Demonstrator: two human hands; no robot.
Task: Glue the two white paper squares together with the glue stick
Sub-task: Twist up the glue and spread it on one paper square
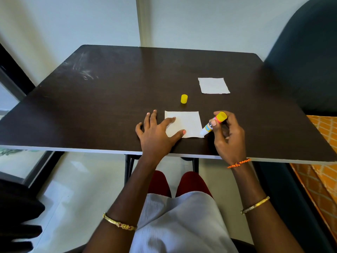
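A white paper square [189,124] lies near the front edge of the dark table [109,106]. My left hand [156,132] rests flat with spread fingers, index finger and thumb pressing the square's left part. My right hand [228,136] grips the uncapped glue stick [213,124], tilted, its white tip touching the square's lower right corner. The yellow cap [184,98] stands upright just beyond the near square. A second white paper square [213,85] lies flat farther back on the right.
A dark upholstered chair [306,61] stands at the table's right rear corner. An orange patterned fabric [322,152] lies to the right below the table edge. White wall behind; my knees are under the table's front edge.
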